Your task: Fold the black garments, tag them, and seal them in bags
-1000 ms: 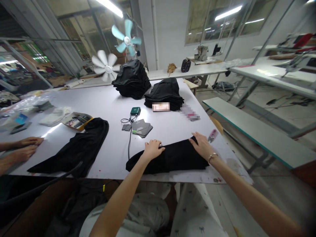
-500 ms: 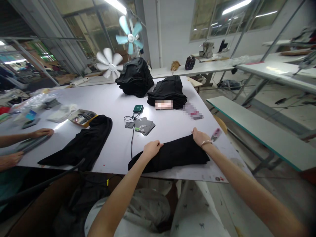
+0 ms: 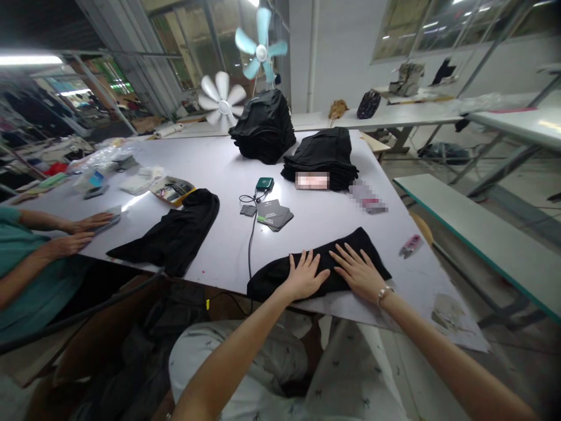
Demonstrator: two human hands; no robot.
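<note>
A folded black garment [image 3: 272, 277] lies along the front edge of the white table; its exact kind does not show. My left hand [image 3: 304, 276] rests flat on its middle with the fingers spread. Just to the right, my right hand [image 3: 358, 273] also lies flat on the cloth, fingers apart. Neither hand grips anything. Beyond the garment are several dark printed cards [image 3: 274, 214] and a small green device [image 3: 265, 184] with a black cable. Pink-handled thread snips [image 3: 410, 246] lie to the right of the garment.
Two stacks of folded black garments [image 3: 265, 126] stand at the table's far side. Another black garment [image 3: 175, 229] lies to the left, near a co-worker's hands [image 3: 87, 229] on a clear packet. A long bench [image 3: 473, 234] runs along the right. Two fans [image 3: 262, 52] stand behind.
Both hands have let go of the garment's far edge and now lie flat on it. The view has turned left. The co-worker's hands have come together over the packet.
</note>
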